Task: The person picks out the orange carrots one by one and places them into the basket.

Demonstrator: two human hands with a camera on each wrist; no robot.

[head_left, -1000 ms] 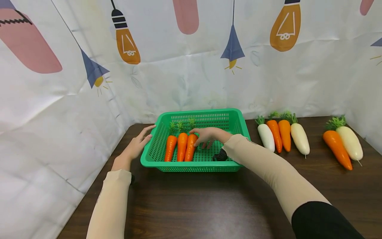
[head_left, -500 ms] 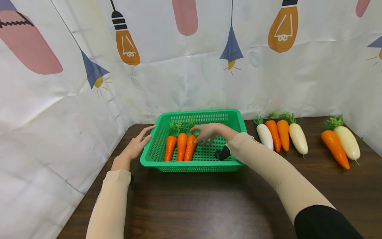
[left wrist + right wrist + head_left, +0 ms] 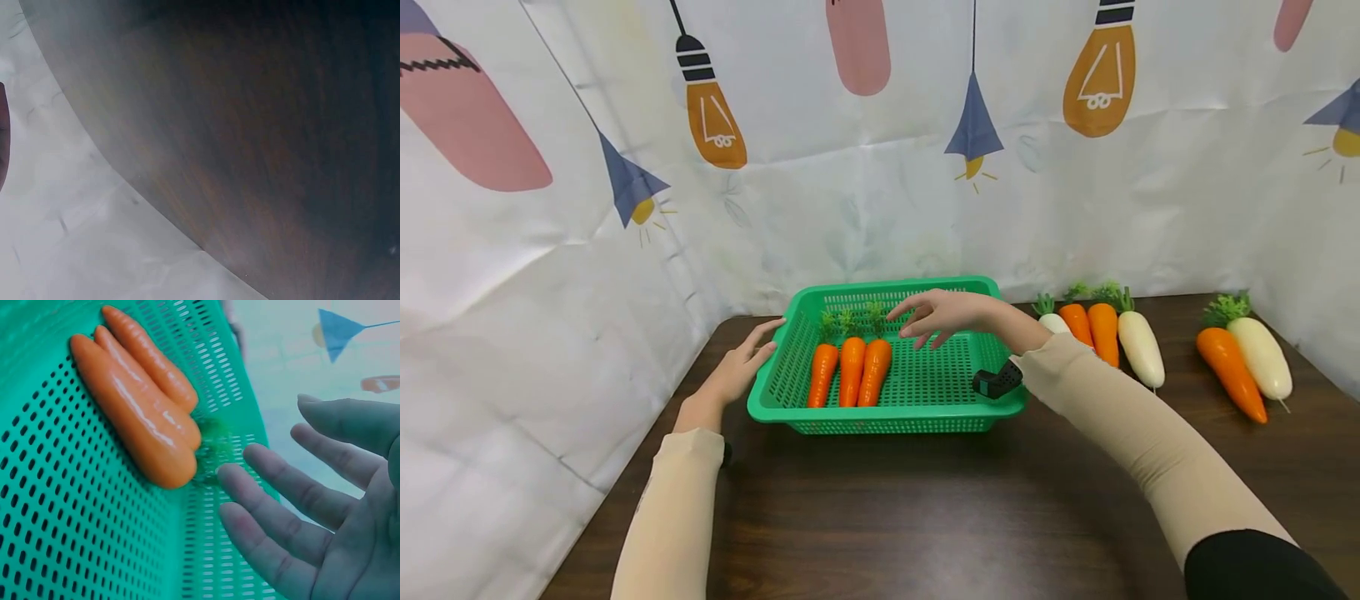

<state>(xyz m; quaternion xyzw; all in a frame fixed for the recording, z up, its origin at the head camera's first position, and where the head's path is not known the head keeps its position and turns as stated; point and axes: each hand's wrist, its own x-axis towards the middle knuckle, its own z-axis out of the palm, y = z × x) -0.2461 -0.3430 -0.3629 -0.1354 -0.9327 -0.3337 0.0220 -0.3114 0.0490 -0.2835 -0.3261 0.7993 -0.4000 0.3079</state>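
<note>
A green plastic basket point(image 3: 887, 412) with slotted walls stands at the back of the table. Three orange carrots with leafy tops lie side by side in its left half: a left carrot point(image 3: 823, 375), a middle carrot point(image 3: 852, 371) and a right carrot point(image 3: 875, 372). My left hand point(image 3: 734, 370) rests with extended fingers at the basket's left rim. Above the basket hovers my right hand point(image 3: 946, 314), fingers loosely spread and holding nothing, up and right of the carrots. In the right wrist view the right hand point(image 3: 319, 506) appears palm-on, apart from the carrots point(image 3: 137, 419).
Right of the basket lie a white radish point(image 3: 1142, 350), orange carrots point(image 3: 1103, 329) and another radish point(image 3: 1054, 323) partly behind my sleeve. Farther right, a carrot point(image 3: 1231, 373) and a radish point(image 3: 1262, 358) lie together. A printed white cloth point(image 3: 850, 208) hangs behind the dark table point(image 3: 880, 508).
My right hand has let go of the right carrot, then lifted up and to the right. The left hand stays at the rim. The head view has shifted slightly.
</note>
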